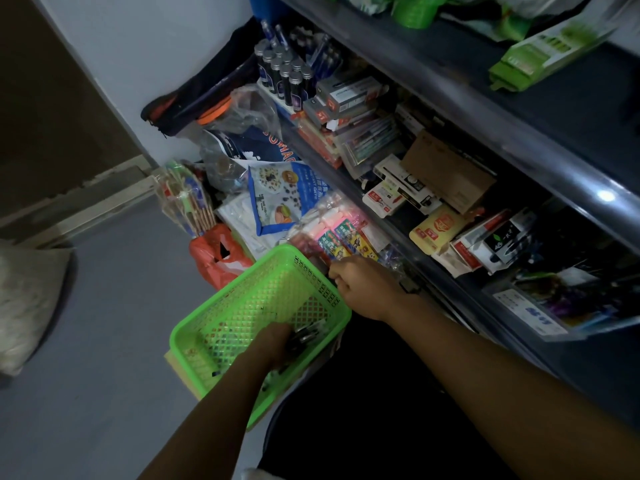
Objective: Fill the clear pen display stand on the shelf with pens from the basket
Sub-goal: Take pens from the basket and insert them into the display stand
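A bright green mesh basket (242,306) sits low in front of the shelf. Several dark pens (310,336) lie in its near right corner. My left hand (275,341) reaches down into the basket and closes around those pens. My right hand (360,285) is curled in a fist over the basket's far right rim and seems to grip it. At the far end of the middle shelf stands a clear holder (273,93) with dark silver-capped tubes, and blue pens (313,46) stand behind it. I cannot tell whether it is the pen display stand.
The middle shelf (433,258) is crowded with stationery boxes and packets. A clear box (533,308) sits at its near right end. Bags, a blue food pouch (284,195) and an orange plastic bag (214,254) are piled on the floor beyond the basket. Grey floor lies to the left.
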The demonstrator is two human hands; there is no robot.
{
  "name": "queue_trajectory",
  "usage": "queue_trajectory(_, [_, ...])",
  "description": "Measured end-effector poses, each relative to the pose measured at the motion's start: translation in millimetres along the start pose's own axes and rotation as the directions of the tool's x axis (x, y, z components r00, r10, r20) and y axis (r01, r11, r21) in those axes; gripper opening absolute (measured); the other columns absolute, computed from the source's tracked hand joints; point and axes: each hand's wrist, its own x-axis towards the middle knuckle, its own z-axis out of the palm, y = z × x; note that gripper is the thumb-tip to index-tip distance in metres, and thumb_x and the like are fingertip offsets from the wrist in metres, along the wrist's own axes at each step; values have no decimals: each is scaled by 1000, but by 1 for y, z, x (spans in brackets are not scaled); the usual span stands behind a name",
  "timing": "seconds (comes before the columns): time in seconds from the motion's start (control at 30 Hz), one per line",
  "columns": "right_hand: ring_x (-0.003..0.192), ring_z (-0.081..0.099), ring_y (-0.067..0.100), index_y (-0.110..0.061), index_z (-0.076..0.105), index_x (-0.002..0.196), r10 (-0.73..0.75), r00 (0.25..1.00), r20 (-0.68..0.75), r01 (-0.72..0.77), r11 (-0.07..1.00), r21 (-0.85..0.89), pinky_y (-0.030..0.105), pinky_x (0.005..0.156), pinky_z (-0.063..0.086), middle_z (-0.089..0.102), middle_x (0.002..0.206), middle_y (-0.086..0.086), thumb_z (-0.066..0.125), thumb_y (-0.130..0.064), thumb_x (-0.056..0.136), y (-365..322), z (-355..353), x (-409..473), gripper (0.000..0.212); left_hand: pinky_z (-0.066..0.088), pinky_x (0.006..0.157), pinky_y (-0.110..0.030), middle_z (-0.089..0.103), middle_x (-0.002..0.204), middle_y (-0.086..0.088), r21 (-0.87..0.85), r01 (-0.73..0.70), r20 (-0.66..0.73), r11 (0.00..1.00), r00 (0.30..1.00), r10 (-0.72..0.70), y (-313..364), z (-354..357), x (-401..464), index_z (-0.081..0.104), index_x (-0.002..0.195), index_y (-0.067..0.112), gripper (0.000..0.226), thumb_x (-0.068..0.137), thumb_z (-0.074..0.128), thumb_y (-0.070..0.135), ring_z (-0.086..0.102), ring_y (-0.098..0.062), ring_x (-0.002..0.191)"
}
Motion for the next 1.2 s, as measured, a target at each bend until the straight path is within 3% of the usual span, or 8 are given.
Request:
queue_trajectory(0.27, [94,58,34,-4,59,109,-18,1000,14,18,1000,13,44,76,51,64,103,18,46,-5,92,1,-1,1,22,47,83,-33,63,113,-15,84,37,0,996,999,-38,1,7,3,61,110,8,33,81,67,24,61,-29,104])
queue_trajectory(0.5, [92,60,34,-7,62,110,-14,1000,0,14,999,31,44,76,53,66,101,18,47,-5,91,5,-2,2,24,41,91,-36,56,124,-19,76,0,8,997,1000,-1,-3,-1,5,50,121,3,37,90,56,23,53,-33,115])
queue_trajectory(0.67, [96,61,34,-7,65,104,22,1000,-11,-21,999,24,42,78,52,67,104,16,47,-9,90,4,-14,2,23,42,84,-37,57,119,-21,-25,-55,-23,998,998,54,-2,-28,8,46,119,2,34,90,54,17,56,-34,108])
queue_trajectory(0.87, [84,57,30,-17,60,81,34,998,-47,-37,998,-53,32,65,42,59,86,6,48,-7,90,15,-48,-2,17,35,69,-29,60,102,-20,-205,-216,-171,954,968,183,24,-85,9,52,108,1,22,90,55,12,58,-32,92])
queue_trajectory(0.97, [92,59,31,-9,64,100,32,994,-109,-40,996,-77,35,72,48,64,100,13,48,-13,93,28,-77,-7,19,39,70,-28,55,93,-11,-346,-318,-206,883,944,259,47,-118,5,49,113,6,23,91,54,11,54,-23,82])
queue_trajectory(1.07, [91,60,32,-8,64,98,43,984,-173,-61,993,-100,42,76,51,66,100,14,46,-16,93,42,-116,-20,21,37,56,-13,48,78,2,-408,-419,-247,812,906,343,81,-153,-5,44,105,12,15,94,50,5,46,-8,66])
queue_trajectory(1.2, [88,61,29,-12,64,93,75,956,-282,-123,980,-157,43,74,51,67,98,10,47,-18,92,55,-175,-52,19,37,51,-19,47,70,2,-444,-544,-331,712,838,434,133,-193,-18,45,101,14,11,95,51,7,45,-10,59])
